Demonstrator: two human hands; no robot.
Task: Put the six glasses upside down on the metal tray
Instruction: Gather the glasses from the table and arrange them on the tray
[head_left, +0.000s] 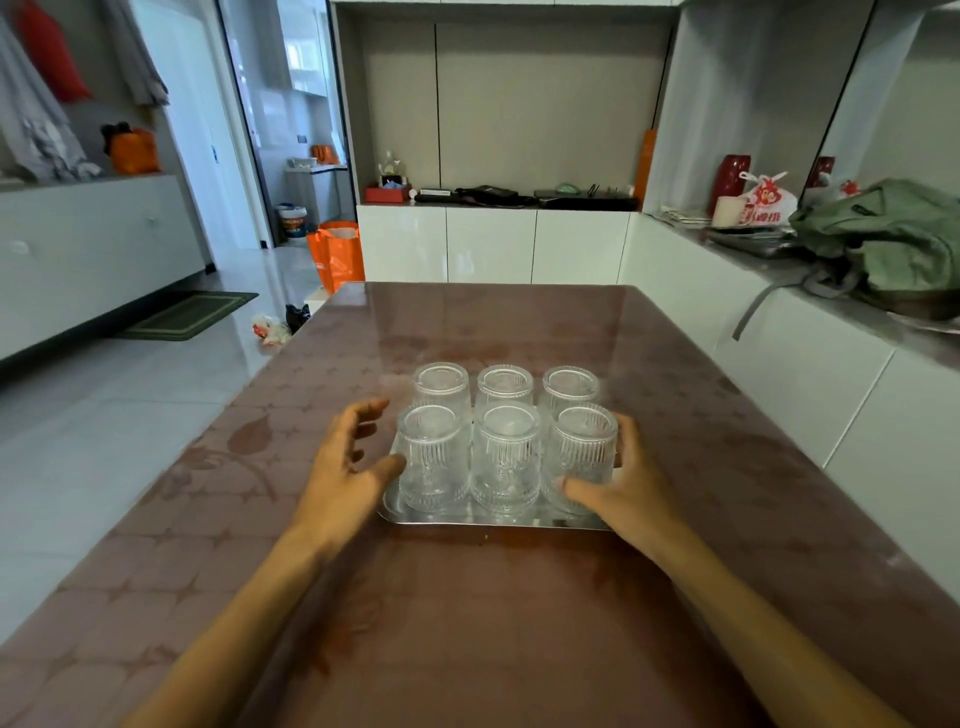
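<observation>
Several clear ribbed glasses stand upside down in two rows on the metal tray (415, 519) in the middle of the table. The front row holds a left glass (432, 457), a middle glass (506, 462) and a right glass (584, 457); behind them stands the back row (505, 383). My left hand (348, 467) hovers at the tray's left side, fingers spread, thumb close to the front left glass. My right hand (628, 483) wraps the front right glass, thumb on its near side, fingers behind it.
The tray sits on a brown patterned table (519, 623). White cabinets run along the right, with a green bag (893, 244) on their counter. An orange bag (337, 254) stands on the floor beyond the table's far left corner.
</observation>
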